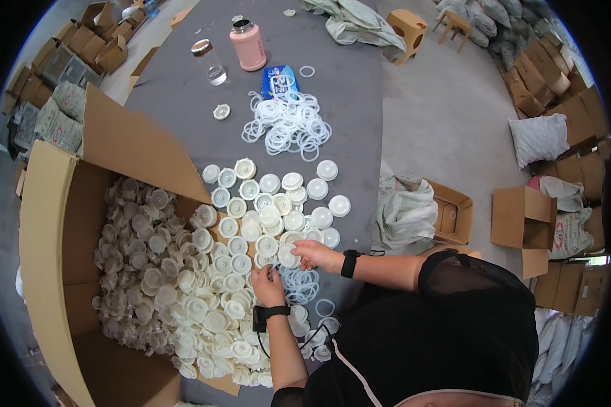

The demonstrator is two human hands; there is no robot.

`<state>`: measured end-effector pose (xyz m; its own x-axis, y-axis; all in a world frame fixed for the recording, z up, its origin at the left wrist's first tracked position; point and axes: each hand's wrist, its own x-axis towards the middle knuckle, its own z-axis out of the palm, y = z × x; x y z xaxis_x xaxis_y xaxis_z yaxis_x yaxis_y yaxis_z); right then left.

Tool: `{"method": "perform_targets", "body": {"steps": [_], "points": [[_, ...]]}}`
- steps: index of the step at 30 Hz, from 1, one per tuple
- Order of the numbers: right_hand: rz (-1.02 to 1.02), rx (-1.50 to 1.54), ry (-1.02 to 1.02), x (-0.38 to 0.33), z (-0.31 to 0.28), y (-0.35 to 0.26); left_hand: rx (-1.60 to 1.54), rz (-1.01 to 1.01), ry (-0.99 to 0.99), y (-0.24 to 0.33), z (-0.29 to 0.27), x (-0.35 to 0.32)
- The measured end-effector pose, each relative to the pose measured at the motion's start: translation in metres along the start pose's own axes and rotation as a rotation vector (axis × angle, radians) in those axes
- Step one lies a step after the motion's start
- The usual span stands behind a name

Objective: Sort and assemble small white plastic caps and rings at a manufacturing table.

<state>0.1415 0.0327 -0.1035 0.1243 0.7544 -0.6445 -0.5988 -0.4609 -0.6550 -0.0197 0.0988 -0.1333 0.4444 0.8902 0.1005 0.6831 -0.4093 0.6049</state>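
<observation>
My right hand (317,256) pinches a round white plastic cap (288,256) by its edge, over the table. Close by on its left, my left hand (269,286) has its fingers drawn together near that cap; what they hold, if anything, is too small to make out. Beneath and beside the hands lies a small pile of translucent rings (301,286). Beyond them, loose white caps (269,216) are spread over the grey tabletop. A large heap of caps (197,310) spills from a tipped cardboard box (44,271) at my left.
Farther up the grey table (176,88) lie a bigger pile of white rings (288,125) and a blue packet (278,80). A pink flask (248,46) and a clear bottle (210,64) stand behind. Right of the table are a yellow stool (406,34) and a cardboard box (451,210).
</observation>
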Motion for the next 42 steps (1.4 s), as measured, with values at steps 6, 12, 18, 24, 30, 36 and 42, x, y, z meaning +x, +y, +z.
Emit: {"method": "perform_targets", "body": {"steps": [6, 12, 18, 24, 30, 36, 42], "points": [[-0.004, 0.016, -0.162, -0.019, -0.008, -0.009, -0.247, -0.146, -0.018, 0.011, -0.012, -0.014], [-0.014, 0.033, -0.138, -0.027, -0.012, 0.001, -0.173, -0.075, -0.003, 0.018, -0.025, -0.042], [-0.046, 0.096, -0.092, -0.035, -0.01, 0.016, -0.366, -0.128, 0.082, 0.016, -0.031, -0.059], [-0.039, 0.061, -0.11, -0.051, -0.01, 0.028, -0.88, -0.562, 0.197, 0.023, -0.033, -0.069], [-0.089, 0.124, -0.129, -0.068, 0.004, 0.035, -1.629, -0.784, 0.055, 0.054, -0.044, -0.073], [-0.058, 0.35, -0.306, -0.082, 0.014, 0.031, -1.679, -0.807, 0.003, 0.065, -0.038, -0.08], [-0.053, 0.436, -0.348, -0.091, 0.021, 0.026, -1.498, -0.765, 0.164, 0.088, -0.048, -0.084]]}}
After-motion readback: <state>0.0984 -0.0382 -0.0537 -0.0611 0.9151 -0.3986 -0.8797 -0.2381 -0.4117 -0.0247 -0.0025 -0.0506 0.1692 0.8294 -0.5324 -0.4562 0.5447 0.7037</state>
